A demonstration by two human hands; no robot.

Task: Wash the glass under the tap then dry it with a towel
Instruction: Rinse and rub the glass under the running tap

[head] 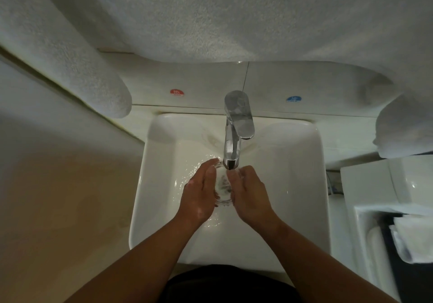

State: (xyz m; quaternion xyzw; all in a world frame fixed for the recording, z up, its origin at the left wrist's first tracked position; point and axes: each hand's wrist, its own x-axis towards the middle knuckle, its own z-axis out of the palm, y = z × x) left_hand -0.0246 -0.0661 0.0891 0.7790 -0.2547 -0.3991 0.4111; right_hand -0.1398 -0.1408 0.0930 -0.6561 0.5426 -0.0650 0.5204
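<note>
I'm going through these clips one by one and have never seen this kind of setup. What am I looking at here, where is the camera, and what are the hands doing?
There is no machine: a person wears one wide-angle camera on the head, looking down at their own bare arms. Below is a white sink with a chrome tap running. The left hand and right hand hold a clear glass between them under the spout, fingers wrapped on either side. White towels hang above, close to the camera. Red and blue stickers on the wall behind presumably mark hot and cold. The glass is being washed, not yet dried.
</note>
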